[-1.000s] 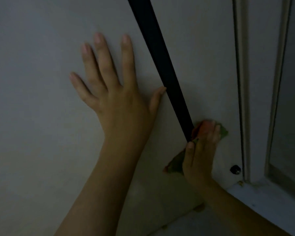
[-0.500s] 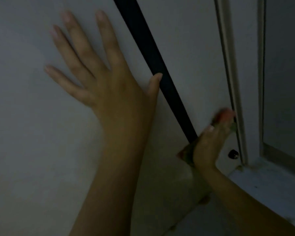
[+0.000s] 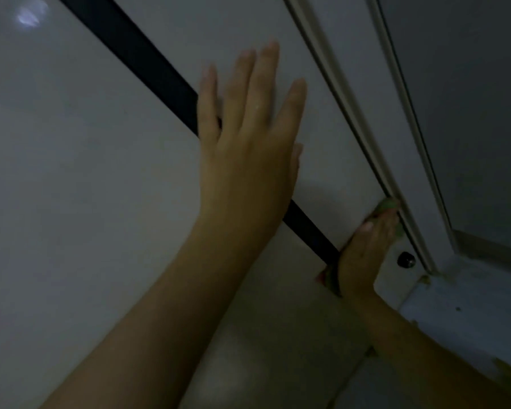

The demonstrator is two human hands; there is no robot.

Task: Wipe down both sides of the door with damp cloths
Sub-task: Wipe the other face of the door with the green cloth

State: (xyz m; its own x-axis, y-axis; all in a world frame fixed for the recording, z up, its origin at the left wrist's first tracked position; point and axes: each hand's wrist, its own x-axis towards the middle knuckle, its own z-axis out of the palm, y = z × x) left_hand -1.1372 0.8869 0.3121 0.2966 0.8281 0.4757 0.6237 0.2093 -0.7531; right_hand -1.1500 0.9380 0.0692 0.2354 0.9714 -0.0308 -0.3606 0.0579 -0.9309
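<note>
Flattened against the pale door [image 3: 71, 202], the person's left hand [image 3: 245, 149] lies with fingers straight and spread, holding nothing, its palm covering part of the black strip [image 3: 148, 66] that runs diagonally across the panel. Lower and to the right, the right hand [image 3: 363, 255] presses a damp cloth [image 3: 385, 205] onto the door near its bottom corner, fingers extended over the fabric, not curled round it; green and reddish patches of cloth show past the fingertips and below the heel of the hand. The cloth's upper end sits right at the door frame [image 3: 351, 113], and a small dark knob [image 3: 406, 259] stands just beside the hand on the door face. The cloth looks thin, limp and light, likely to bunch or slide unless pinned flat under the palm, so broad palm pressure suits it better than a pinch. The door appears rigid and smooth, probably slick where wet, and free to swing, hence the bracing hand. A worn sill [image 3: 466, 314] lies below the frame.
</note>
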